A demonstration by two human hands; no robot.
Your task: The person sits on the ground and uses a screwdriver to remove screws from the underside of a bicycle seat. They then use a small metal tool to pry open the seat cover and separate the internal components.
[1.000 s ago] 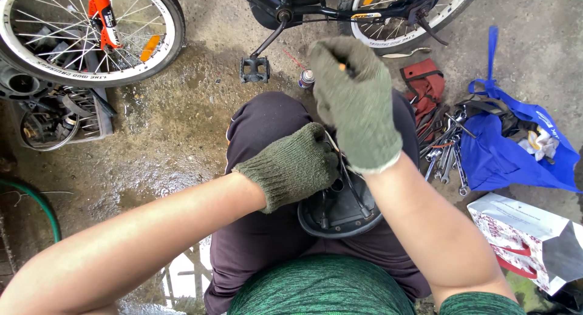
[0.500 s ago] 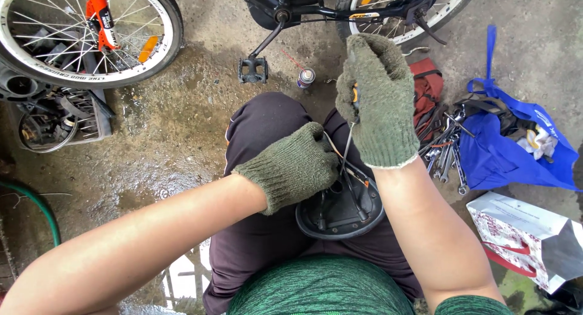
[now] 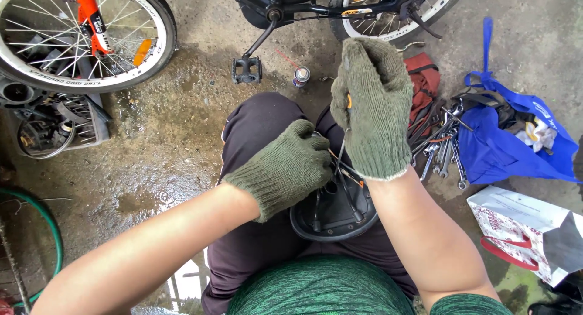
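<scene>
Two green-gloved hands over black bicycle saddle (image 3: 331,215) upside down on lap, rails up, long axis 12-to-6, left hand (image 3: 285,169) closed on rails, right hand (image 3: 371,105) fisted around screwdriver (image 3: 341,146), tip pointing 6 o'clock.

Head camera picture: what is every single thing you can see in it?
bicycle saddle: one, black, upside down on the lap
screwdriver: one, orange-handled, over the saddle
bicycle wheels: two, silver spokes, top
pedal: one, black, on the ground
spray can: one, small, beside the pedal
wrenches: several, silver, right
bag: one, blue, right
paper bag: one, white and red, lower right
left hand: green glove, on the saddle
right hand: green glove, gripping the screwdriver
</scene>
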